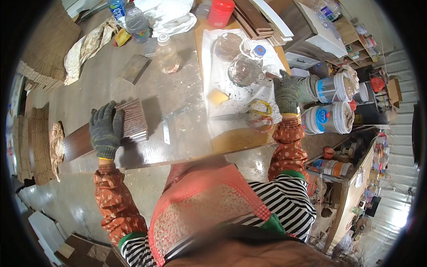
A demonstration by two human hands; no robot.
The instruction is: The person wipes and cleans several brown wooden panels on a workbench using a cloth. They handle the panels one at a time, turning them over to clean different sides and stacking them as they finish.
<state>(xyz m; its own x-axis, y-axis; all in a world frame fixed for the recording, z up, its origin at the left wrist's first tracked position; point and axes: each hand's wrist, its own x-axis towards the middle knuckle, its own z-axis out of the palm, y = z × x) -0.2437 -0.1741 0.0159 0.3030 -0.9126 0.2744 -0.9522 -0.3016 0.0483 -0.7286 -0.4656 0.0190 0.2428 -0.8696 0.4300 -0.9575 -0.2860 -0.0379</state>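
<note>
Here — left hand (106, 129) on brown strips (132, 118) — right hand (287, 93) beside clear jug (245, 70).

Worktable (189, 138), buckets (327, 119), stacked panels (49, 49) and a seemingly ribbed-metal wall (407, 104) show this is a workshop.

We see a faintly glossy wood-grain stack of long brown boards (80, 140), a rough knitted dark-grey cloth glove (106, 129) and a smooth, clear plastic, blue-capped bottle (244, 70).

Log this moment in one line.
left hand: on brown boards | right hand: near clear jug, grip unclear | scissors: between hands
</note>
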